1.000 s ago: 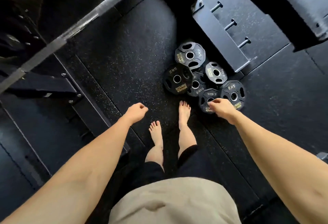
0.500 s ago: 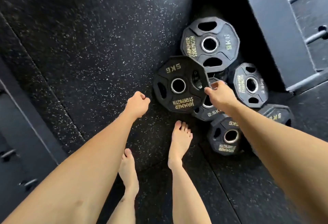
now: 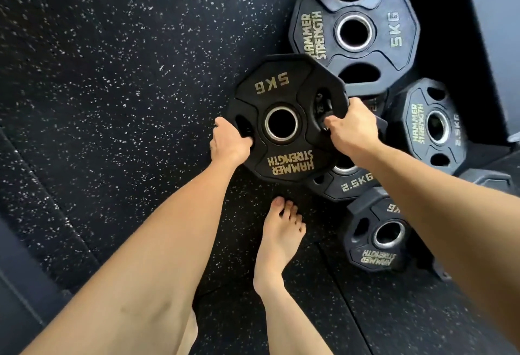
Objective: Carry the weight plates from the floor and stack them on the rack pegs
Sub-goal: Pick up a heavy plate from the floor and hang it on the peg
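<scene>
A black 5 kg plate (image 3: pixel 284 93) with gold lettering lies on the pile of plates on the floor. My left hand (image 3: pixel 229 141) grips its left grip slot and my right hand (image 3: pixel 350 127) grips its right slot. Behind it lies a second 5 kg plate (image 3: pixel 354 3). To the right lies a 2.5 kg plate (image 3: pixel 416 127). Another 2.5 kg plate (image 3: pixel 354 183) shows partly under the held one, and a further plate (image 3: pixel 374 253) lies nearer me under my right forearm. No rack pegs are in view.
The floor is speckled black rubber matting (image 3: pixel 112 73). My bare foot (image 3: pixel 278 242) stands just in front of the plates. A dark rack base (image 3: pixel 484 31) runs along the right edge, and a dark frame piece (image 3: pixel 17 270) crosses the lower left corner.
I have leaned closer to the pile. My left hand moved right onto the 5 kg plate's left slot, and my right hand closed on its right slot.
</scene>
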Tool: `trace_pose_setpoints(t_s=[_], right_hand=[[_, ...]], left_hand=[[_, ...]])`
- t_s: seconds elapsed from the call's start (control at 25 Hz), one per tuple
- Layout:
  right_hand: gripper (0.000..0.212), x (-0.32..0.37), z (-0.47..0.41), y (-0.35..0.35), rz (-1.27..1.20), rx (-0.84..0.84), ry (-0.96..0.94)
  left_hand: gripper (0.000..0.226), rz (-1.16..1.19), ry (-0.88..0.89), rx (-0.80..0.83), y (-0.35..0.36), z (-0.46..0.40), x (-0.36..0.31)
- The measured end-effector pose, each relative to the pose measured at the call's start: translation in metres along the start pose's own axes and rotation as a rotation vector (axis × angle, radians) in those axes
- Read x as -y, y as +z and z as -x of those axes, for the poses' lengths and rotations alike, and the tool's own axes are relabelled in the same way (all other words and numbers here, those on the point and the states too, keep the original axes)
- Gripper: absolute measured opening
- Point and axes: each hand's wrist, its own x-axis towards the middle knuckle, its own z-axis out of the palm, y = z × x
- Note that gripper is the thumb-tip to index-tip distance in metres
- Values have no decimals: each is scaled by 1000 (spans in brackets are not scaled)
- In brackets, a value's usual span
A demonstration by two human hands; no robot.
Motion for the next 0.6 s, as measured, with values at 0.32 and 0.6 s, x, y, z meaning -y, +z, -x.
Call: trace_pose_setpoints(t_s=[0.32, 0.6], right_hand=[[24, 29, 96, -40, -301, 30, 123], [17, 109, 263, -153, -576, 43, -29]], left_hand=[[51, 298, 57, 10, -95, 83, 18], [33, 695, -11, -5, -252, 243, 12]])
